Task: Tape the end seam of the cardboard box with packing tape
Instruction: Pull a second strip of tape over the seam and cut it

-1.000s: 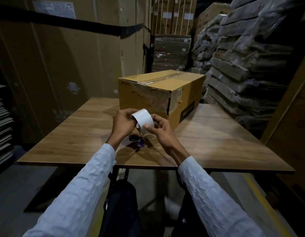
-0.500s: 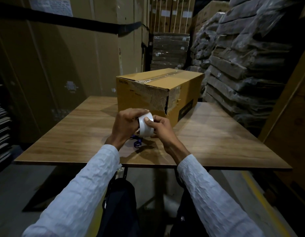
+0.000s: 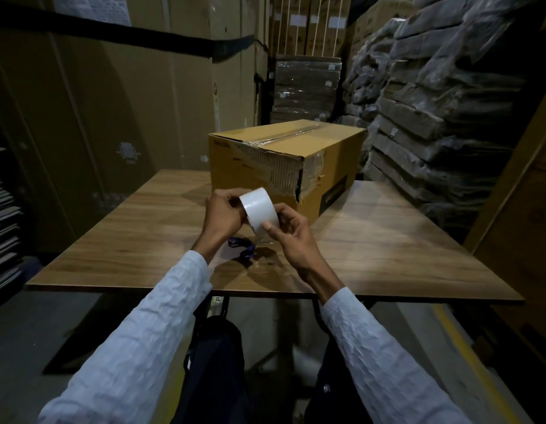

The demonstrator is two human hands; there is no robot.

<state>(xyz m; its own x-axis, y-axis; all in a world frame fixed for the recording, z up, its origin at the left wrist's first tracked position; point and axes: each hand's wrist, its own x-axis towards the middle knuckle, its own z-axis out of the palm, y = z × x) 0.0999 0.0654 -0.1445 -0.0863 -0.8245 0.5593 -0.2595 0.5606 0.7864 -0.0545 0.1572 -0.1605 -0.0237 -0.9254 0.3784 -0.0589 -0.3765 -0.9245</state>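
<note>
Head view is showing both hands raised just above the near part of the table [image 3: 388,240], working on a roll of packing tape [image 3: 259,211]. The left hand [image 3: 224,214] is gripping the roll from its left side, fingers curled round it. The right hand [image 3: 288,237] is pinching at the lower front of the roll with thumb and forefinger, apparently picking for the free end.

Progress, as a judgement: the task is sitting at the preparation stage. No fresh strip is running from the roll to the cardboard box [image 3: 284,166], which is standing on the table just beyond the hands. Its near end face is carrying torn, peeled old tape and a ragged corner. Pulling out a length, laying it over the end seam, pressing and cutting are all remaining.

Scissors [image 3: 244,249], blue-handled, are lying on the table directly beneath the hands, partly covered by them. Whether the tape end is already lifted cannot be told; the fingers are covering that spot. The box's far end is hidden.
</note>
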